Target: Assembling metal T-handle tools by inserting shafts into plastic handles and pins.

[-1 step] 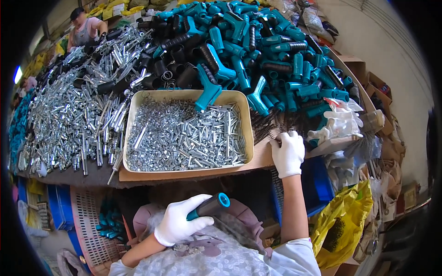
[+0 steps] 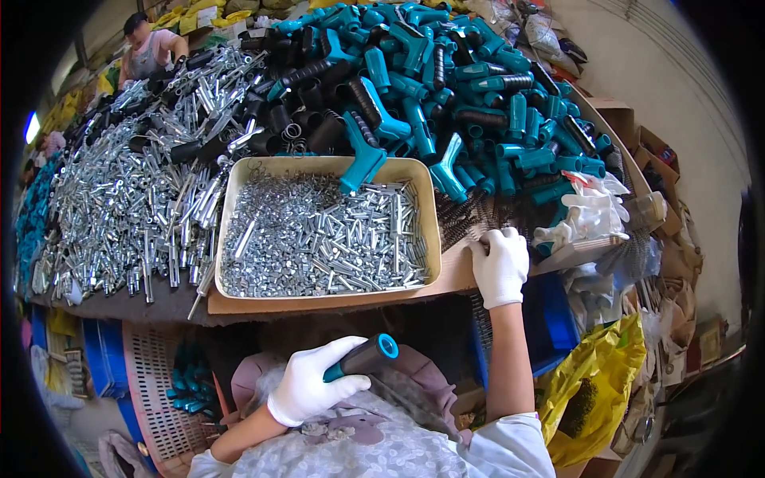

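Observation:
My left hand (image 2: 313, 385), in a white glove, is closed around a black-and-teal hollow handle (image 2: 368, 356). The handle's round teal open end points up and to the right, above my lap. My right hand (image 2: 500, 269), also gloved in white, reaches over the table edge to a heap of dark coil springs (image 2: 466, 219). Its fingers are bent down among the springs at the board's edge. Whatever lies between those fingertips is hidden. To the left of that hand is a cream tray (image 2: 434, 239) of small metal pins, short cylinders and fine springs. One teal, Y-shaped handle part (image 2: 364, 163) lies over its far rim.
Teal and black handle parts (image 2: 414, 115) are piled high behind the tray. Metal rods and tubes (image 2: 111, 207) heap up at left. White gloves (image 2: 594, 211) lie at right. Below stand a blue bin (image 2: 558, 323), a yellow bag (image 2: 606, 374) and a pink basket (image 2: 155, 382). Another person (image 2: 149, 52) is far left.

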Demonstrator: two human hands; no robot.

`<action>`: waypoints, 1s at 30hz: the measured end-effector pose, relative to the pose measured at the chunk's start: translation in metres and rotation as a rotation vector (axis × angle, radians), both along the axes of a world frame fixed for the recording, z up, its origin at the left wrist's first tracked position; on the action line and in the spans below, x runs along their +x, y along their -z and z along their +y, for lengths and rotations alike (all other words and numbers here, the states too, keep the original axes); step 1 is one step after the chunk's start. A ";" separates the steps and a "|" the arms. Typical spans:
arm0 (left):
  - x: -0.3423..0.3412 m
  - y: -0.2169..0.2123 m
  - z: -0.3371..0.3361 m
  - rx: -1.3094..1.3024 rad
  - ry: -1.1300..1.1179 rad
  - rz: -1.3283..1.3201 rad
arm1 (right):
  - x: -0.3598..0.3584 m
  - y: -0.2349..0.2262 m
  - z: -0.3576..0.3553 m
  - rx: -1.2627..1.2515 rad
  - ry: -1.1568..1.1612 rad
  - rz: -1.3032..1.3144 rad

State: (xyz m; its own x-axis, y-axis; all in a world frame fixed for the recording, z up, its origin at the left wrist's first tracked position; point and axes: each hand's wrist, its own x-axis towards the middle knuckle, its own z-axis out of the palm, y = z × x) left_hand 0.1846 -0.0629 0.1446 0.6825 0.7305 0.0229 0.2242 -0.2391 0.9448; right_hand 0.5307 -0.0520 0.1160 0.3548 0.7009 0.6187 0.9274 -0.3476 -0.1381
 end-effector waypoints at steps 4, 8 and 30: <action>-0.007 0.008 0.007 0.088 -0.067 -0.022 | -0.021 -0.019 -0.005 0.382 -0.210 0.273; -0.015 0.004 0.014 0.045 -0.116 -0.043 | -0.103 -0.058 -0.026 0.056 -0.857 0.650; -0.059 0.003 0.023 0.183 -0.158 -0.165 | -0.109 -0.083 0.181 -0.247 -0.293 0.295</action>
State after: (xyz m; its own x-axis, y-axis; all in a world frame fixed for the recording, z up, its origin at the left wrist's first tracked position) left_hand 0.1260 -0.0403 0.1421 0.5371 0.8006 0.2657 0.1191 -0.3837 0.9157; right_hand 0.4213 0.1291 0.1989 0.2562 0.9107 0.3241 0.9248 -0.1334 -0.3564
